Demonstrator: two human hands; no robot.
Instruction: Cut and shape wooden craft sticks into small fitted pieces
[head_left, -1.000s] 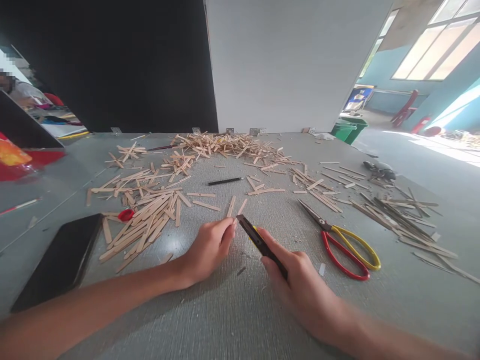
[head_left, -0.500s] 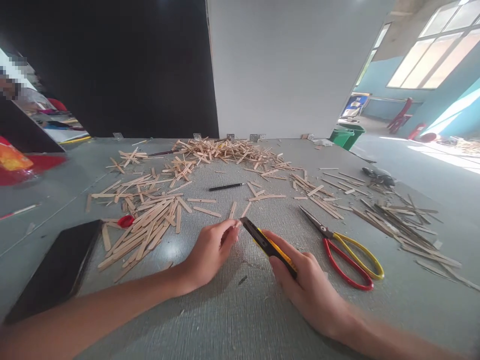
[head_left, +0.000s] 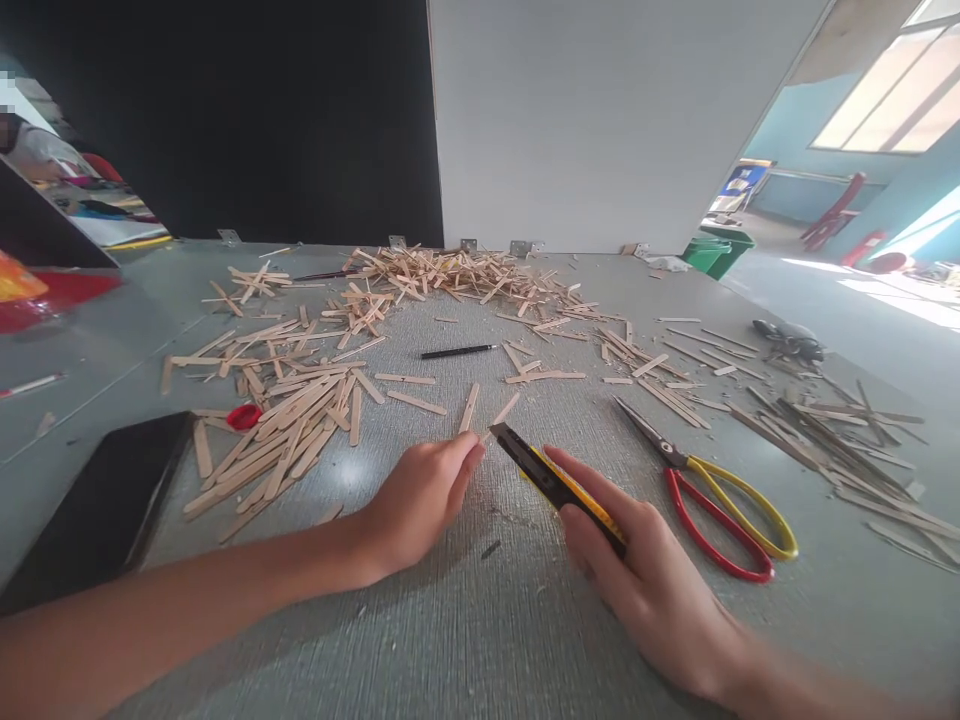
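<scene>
On our gray desk (head_left: pixel 420 640), our right hand (head_left: pixel 641 560) wraps its grip around a yellow and black cutter (head_left: pixel 551 480), and our left hand (head_left: pixel 420 500) has its grip pinching a thin wood stick (head_left: pixel 508 406), right by the cutter's tip. Beside our arms we have a black phone (head_left: pixel 82 510) on the left and scissors (head_left: pixel 672 456) on the right. Farther off, past a black pencil (head_left: pixel 459 351), we see a messy heap of sticks (head_left: pixel 442 272) near tall boards (head_left: pixel 562 130).

Sticks (head_left: pixel 307 415) scattered across the counter (head_left: pixel 420 640)
Phone (head_left: pixel 97 500) at left, scissors (head_left: pixel 670 452) right of the right hand (head_left: pixel 645 570), pen (head_left: pixel 458 352) beyond the left hand (head_left: pixel 424 495), panels (head_left: pixel 600 120) behind the sticks.
</scene>
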